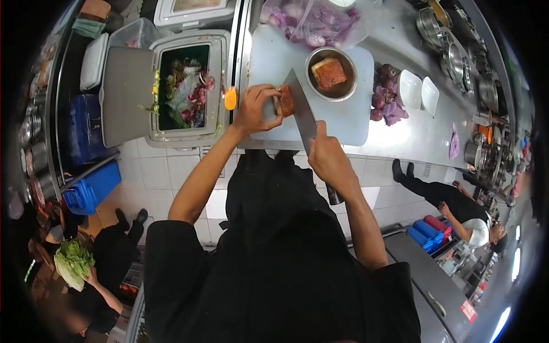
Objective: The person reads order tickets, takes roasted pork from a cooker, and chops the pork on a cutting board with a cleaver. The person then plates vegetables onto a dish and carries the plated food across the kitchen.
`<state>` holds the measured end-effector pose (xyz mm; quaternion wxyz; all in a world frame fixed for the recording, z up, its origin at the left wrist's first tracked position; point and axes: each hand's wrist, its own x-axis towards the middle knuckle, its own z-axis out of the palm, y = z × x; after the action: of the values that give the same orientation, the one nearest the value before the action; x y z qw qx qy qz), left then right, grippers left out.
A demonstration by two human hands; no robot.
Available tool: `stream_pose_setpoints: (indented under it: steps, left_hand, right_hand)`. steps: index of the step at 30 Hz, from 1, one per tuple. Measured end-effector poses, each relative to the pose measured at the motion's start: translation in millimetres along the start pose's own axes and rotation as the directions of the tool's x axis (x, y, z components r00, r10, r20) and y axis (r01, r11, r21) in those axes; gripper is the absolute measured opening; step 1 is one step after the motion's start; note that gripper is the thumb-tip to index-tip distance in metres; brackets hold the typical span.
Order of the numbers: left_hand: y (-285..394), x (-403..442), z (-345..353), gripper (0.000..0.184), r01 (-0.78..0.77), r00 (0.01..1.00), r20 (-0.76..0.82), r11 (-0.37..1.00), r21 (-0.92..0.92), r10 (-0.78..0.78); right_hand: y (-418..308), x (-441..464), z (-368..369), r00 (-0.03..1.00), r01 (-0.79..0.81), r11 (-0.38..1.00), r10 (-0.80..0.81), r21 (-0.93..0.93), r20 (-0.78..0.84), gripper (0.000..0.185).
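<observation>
No words can be read; the small red-and-white flat sign [468,310] on the grey metal counter [420,263] is too blurry.

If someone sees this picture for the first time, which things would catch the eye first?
Probably the large knife in the right hand, beside a browned block that the left hand holds on the cutting board. Next, perhaps, the similar block in the metal bowl, and the open bin of scraps left of the board.
</observation>
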<state>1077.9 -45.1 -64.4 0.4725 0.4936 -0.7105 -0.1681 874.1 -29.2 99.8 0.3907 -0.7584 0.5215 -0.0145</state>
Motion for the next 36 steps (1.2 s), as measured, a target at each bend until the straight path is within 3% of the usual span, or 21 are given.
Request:
stream_pose_setpoints:
  steps: [7,16,19,20,22,23,25,31,36]
  left_hand:
    - [-3.4,-0.5,1.4,0.054,0.018,1.000,-0.005,1.000,-0.009,-0.018]
    - [-1.3,0.4,5.1,0.056,0.047,0.999,-0.013,0.999,-0.006,-0.047]
    - [0.3,0.8,3.2,0.055,0.040,0.999,-0.004,0.999,-0.024,-0.040]
    - [1.8,-0.5,0.5,0.055,0.040,0.999,0.003,0.999,-0.030,-0.040]
    - [-0.1,1.7,7.5,0.056,0.038,0.999,0.005,0.998,-0.045,-0.037]
    - [-1.4,-1.8,8.8,0.056,0.061,0.998,0.012,0.998,-0.026,-0.061]
    - [-1.4,-1.7,10.0,0.058,0.053,0.999,0.009,0.997,-0.050,-0.052]
    - [1.5,-3.2,9.8,0.058,0.109,0.994,0.013,0.993,-0.049,-0.109]
    - [2.3,4.3,7.9,0.058,0.063,0.998,0.017,0.996,-0.059,-0.062]
  right_hand:
    - [8.4,32.5,20.4,0.998,0.045,0.999,-0.046,-0.029,-0.041,0.029]
    - [21.1,26.4,27.9,0.984,0.060,0.994,-0.044,0.090,-0.173,0.026]
    - [31.8,6.2,35.8,0.997,-0.021,0.995,0.028,0.099,-0.066,0.026]
    - [47.0,6.6,53.9,0.995,0.061,0.997,-0.058,0.038,-0.080,0.027]
    - [54.2,13.6,49.0,0.995,0.024,1.000,-0.024,-0.002,-0.102,0.031]
    - [46.7,18.3,50.1,0.993,-0.075,0.996,0.079,0.054,-0.091,0.034]
    - [47.6,25.3,53.0,0.988,0.007,0.997,0.004,0.071,-0.158,0.040]
    - [48.9,35.7,55.5,0.995,-0.009,0.989,0.022,0.147,-0.093,0.052]
    - [48.3,38.8,61.2,0.993,0.028,0.994,-0.015,0.106,-0.116,0.048]
